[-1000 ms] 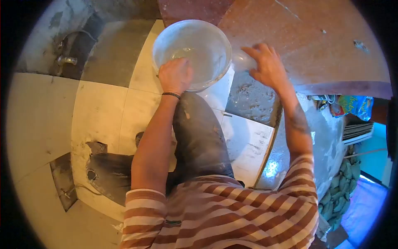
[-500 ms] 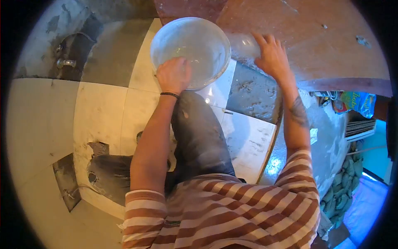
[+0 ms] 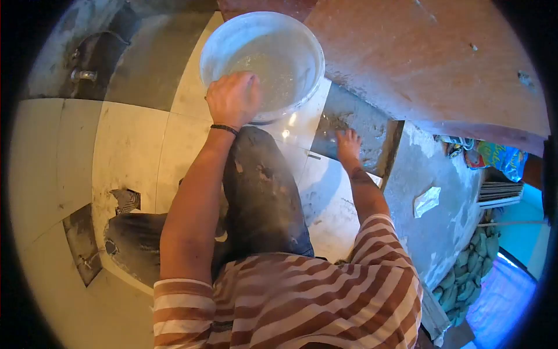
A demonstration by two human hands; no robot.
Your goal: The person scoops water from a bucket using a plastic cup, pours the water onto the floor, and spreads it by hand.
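Note:
A round whitish bucket stands on the tiles in front of me, with murky greyish contents and small specks inside. My left hand, a dark band at its wrist, is closed on the near-left part of the bucket's rim. My right hand holds nothing, and its fingers are apart at the near edge of a square of wet grey mortar. Whether its fingertips touch the mortar I cannot tell. My bent knee is just below the bucket.
Pale floor tiles lie around me. A brownish board borders the far right. On the left is a metal pipe fitting. A whitish scrap lies on grey concrete, with stacked green sacks and a colourful bag beyond.
My right hand has dropped from beside the board to the mortar square; the blurred splash near it is gone. My left hand stays on the rim, and the bucket's inside shows more.

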